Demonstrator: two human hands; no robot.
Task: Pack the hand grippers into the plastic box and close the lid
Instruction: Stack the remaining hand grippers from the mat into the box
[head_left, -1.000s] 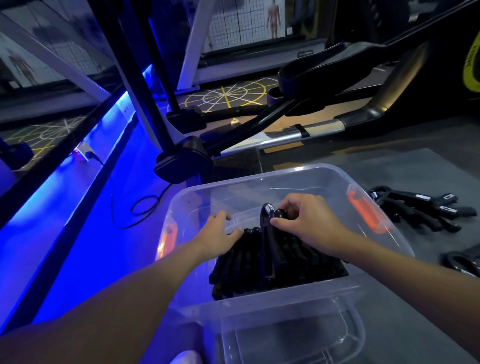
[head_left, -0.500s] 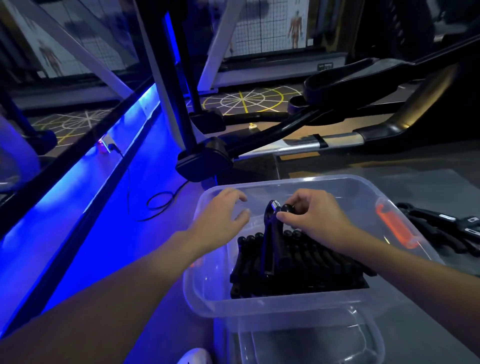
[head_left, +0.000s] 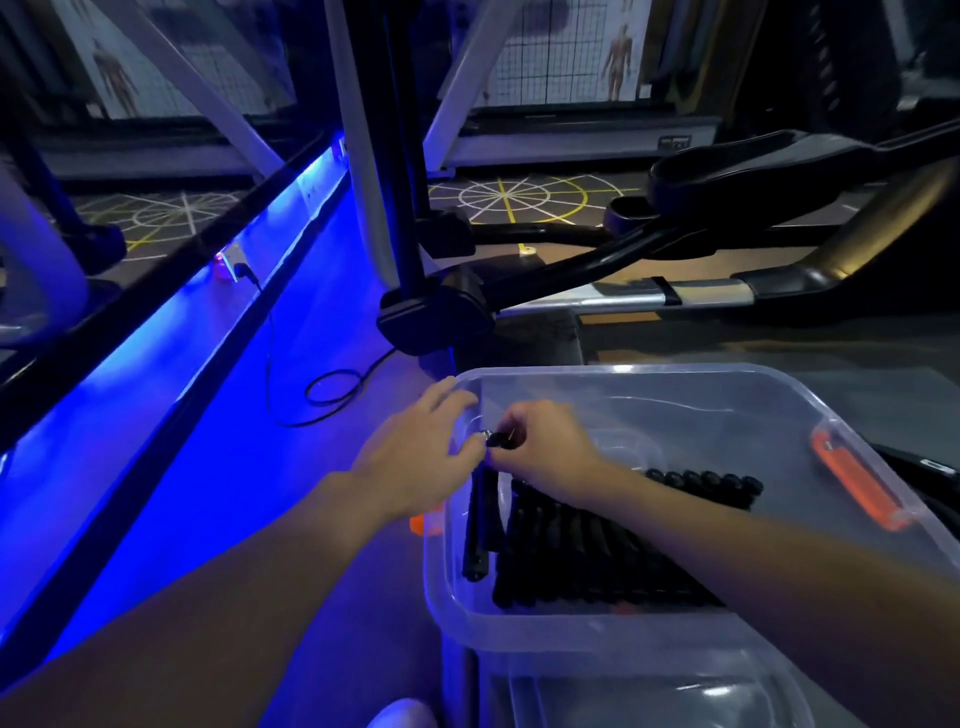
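Observation:
A clear plastic box (head_left: 737, 376) with orange latches (head_left: 857, 480) sits low in the head view. Several black hand grippers (head_left: 597, 545) lie packed side by side in it. One black hand gripper (head_left: 480, 525) stands against the box's left wall, its spring end up. My right hand (head_left: 545, 449) pinches that spring end. My left hand (head_left: 415, 462) reaches over the left rim, fingers fairly straight, its fingertips touching the same spring end. The clear lid (head_left: 649, 696) lies under the box's near edge.
A black exercise machine's base (head_left: 436, 312) and bars stand just behind the box. A blue-lit strip and a looped cable (head_left: 332, 389) run along the floor to the left. Part of another gripper (head_left: 930, 462) shows at the right edge on a grey mat.
My right hand has carried the upright gripper from the middle of the stack to the box's left wall. My left hand has lifted off the stack and come to its spring end. The view shifted left.

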